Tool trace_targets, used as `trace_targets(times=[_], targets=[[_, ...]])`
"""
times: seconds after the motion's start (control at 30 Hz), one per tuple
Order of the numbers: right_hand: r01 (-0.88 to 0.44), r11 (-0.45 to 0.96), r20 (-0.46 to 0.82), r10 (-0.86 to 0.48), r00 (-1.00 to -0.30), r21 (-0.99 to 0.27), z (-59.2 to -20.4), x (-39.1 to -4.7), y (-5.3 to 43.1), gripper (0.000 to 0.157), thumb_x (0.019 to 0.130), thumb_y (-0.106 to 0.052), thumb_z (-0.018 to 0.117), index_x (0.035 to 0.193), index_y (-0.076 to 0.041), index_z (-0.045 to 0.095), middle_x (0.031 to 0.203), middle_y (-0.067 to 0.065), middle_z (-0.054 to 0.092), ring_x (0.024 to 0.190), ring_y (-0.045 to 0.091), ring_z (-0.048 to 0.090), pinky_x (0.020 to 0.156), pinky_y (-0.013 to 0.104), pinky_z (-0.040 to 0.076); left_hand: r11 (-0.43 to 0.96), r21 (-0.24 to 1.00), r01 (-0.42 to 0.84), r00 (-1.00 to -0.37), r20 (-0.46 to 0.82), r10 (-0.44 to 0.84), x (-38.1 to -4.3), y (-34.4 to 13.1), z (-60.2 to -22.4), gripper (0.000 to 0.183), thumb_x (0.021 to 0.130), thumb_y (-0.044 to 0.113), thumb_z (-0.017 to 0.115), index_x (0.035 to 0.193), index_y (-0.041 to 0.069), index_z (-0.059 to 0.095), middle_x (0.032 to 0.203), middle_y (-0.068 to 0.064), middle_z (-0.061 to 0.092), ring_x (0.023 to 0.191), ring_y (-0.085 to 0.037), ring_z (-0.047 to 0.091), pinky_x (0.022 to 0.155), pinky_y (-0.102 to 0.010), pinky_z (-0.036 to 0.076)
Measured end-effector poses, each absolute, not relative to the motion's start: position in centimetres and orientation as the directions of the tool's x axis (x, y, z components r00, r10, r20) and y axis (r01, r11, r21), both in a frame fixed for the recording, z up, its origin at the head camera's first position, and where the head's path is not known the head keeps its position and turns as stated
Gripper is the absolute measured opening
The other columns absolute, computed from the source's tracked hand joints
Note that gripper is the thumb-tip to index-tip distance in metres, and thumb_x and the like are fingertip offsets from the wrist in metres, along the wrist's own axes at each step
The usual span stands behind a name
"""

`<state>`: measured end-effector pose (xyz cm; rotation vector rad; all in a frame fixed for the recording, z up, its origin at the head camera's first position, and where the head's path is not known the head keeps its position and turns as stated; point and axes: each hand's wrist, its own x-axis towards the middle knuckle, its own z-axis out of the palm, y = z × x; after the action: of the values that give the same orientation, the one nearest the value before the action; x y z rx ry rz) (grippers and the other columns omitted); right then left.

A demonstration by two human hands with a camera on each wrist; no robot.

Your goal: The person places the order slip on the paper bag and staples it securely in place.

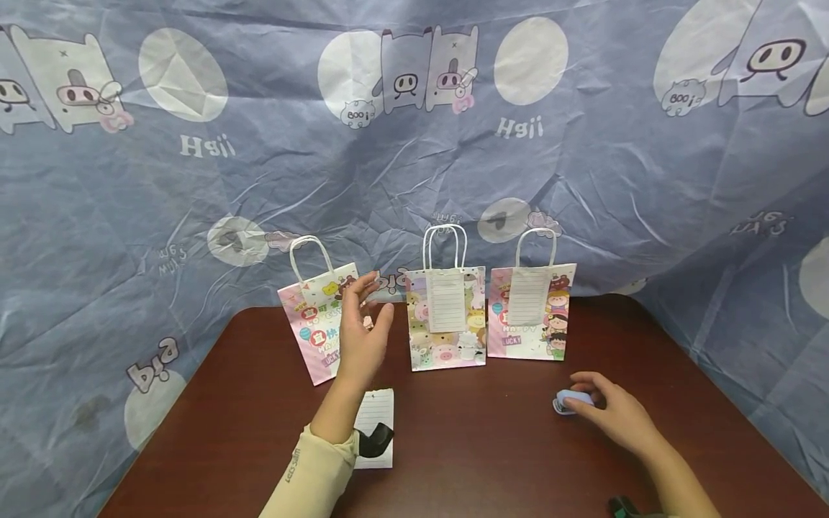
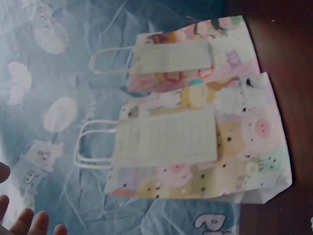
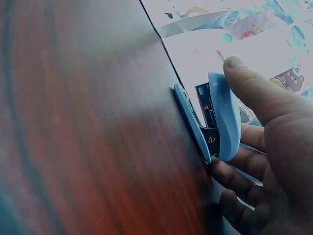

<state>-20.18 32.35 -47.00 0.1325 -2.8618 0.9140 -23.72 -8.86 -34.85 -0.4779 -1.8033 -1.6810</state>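
My left hand is raised in front of the left paper gift bag, fingers apart and holding nothing. Only its fingertips show in the left wrist view. That bag leans to one side, partly hidden by the hand. Beneath the left forearm lies a lined paper sheet, partly covered. On the table at the right, my right hand has its thumb and fingers around a light blue stapler. The stapler's base rests on the tabletop, its upper arm raised from the base.
A middle gift bag with animal prints and a right gift bag stand at the back of the brown table. Each has a lined sheet on its front. Behind hangs a blue printed cloth.
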Motion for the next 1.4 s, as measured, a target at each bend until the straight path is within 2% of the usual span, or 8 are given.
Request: trace_targets(times=[0.1,0.23,0.37,0.5,0.7,0.83,1.17,1.4], targets=[[-0.125,0.818,0.148,-0.050,-0.988,-0.562,-46.9,-20.2,32.3,0.059,0.089,-0.053,0.069,0.132,-0.013,0.056,0.120,0.008,0.070,0.091,0.008,0.059,0.068,0.026,0.043,0.094,0.783,0.614,-0.762,0.620,-0.187,-23.5,-10.1,-34.5,0.050,0.093,-0.004,0.058,0.140,0.009,0.047,0.141,-0.007,0.050,0.132,-0.021,0.048,0.108,-0.046,0.039],[-0.139,0.837,0.163,-0.061,-0.985,-0.529,-46.8,-20.2,32.5,0.061,0.089,-0.054,0.069,0.132,-0.014,0.056,0.120,0.010,0.068,0.098,0.020,0.060,0.070,0.032,0.045,0.078,0.778,0.623,-0.746,0.621,-0.240,-23.9,-12.0,-34.0,0.045,0.093,-0.004,0.057,0.137,0.003,0.048,0.135,-0.012,0.053,0.127,-0.026,0.051,0.110,-0.048,0.038],[-0.170,0.864,0.229,-0.066,-0.971,-0.475,-46.2,-20.4,32.5,0.060,0.087,-0.055,0.070,0.131,-0.016,0.058,0.128,0.014,0.064,0.111,0.032,0.053,0.080,0.049,0.047,0.078,0.764,0.641,-0.715,0.631,-0.301,-24.5,-14.0,-33.5,0.039,0.094,-0.003,0.056,0.133,-0.001,0.051,0.133,-0.015,0.056,0.124,-0.032,0.053,0.104,-0.038,0.042],[-0.212,0.853,0.326,-0.053,-0.944,-0.476,-45.4,-20.5,32.0,0.057,0.086,-0.051,0.073,0.129,-0.016,0.060,0.135,0.017,0.057,0.121,0.040,0.044,0.089,0.062,0.040,0.080,0.759,0.646,-0.700,0.631,-0.336,-24.8,-15.6,-33.2,0.036,0.097,0.002,0.056,0.132,-0.001,0.053,0.128,-0.015,0.060,0.115,-0.031,0.059,0.093,-0.025,0.047],[-0.308,0.820,0.481,-0.045,-0.875,-0.483,-43.8,-20.3,30.0,0.046,0.085,-0.037,0.079,0.123,-0.017,0.063,0.130,0.012,0.060,0.119,0.037,0.044,0.090,0.056,0.036,0.050,0.730,0.681,-0.660,0.643,-0.389,-24.9,-17.6,-32.9,0.034,0.096,0.001,0.057,0.130,-0.004,0.053,0.116,-0.007,0.065,0.099,-0.018,0.065,0.081,-0.021,0.052],[-0.383,0.804,0.532,-0.100,-0.841,-0.455,-42.8,-20.1,28.3,0.046,0.082,-0.029,0.082,0.122,-0.015,0.064,0.127,0.009,0.063,0.118,0.034,0.047,0.089,0.054,0.038,-0.003,0.708,0.706,-0.644,0.641,-0.418,-24.9,-19.0,-32.9,0.035,0.095,-0.003,0.057,0.129,-0.008,0.052,0.113,-0.009,0.066,0.094,-0.019,0.067,0.080,-0.024,0.053],[-0.537,0.749,0.638,-0.201,-0.743,-0.389,-41.3,-21.0,23.9,0.048,0.076,-0.018,0.086,0.120,-0.018,0.067,0.123,0.000,0.065,0.113,0.020,0.051,0.091,0.035,0.038,0.049,0.755,0.653,-0.623,0.573,-0.532,-25.7,-21.5,-34.2,0.035,0.094,0.000,0.059,0.129,-0.003,0.057,0.122,0.004,0.051,0.115,-0.022,0.052,0.090,-0.025,0.040],[-0.594,0.665,0.646,-0.215,-0.733,-0.452,-41.0,-21.2,20.4,0.043,0.076,-0.017,0.086,0.115,-0.020,0.069,0.122,0.000,0.068,0.115,0.019,0.052,0.095,0.035,0.037,0.037,0.833,0.552,-0.695,0.484,-0.533,-26.8,-23.4,-36.2,0.043,0.096,0.004,0.060,0.139,0.005,0.051,0.136,-0.003,0.052,0.122,-0.018,0.048,0.093,-0.021,0.039]])
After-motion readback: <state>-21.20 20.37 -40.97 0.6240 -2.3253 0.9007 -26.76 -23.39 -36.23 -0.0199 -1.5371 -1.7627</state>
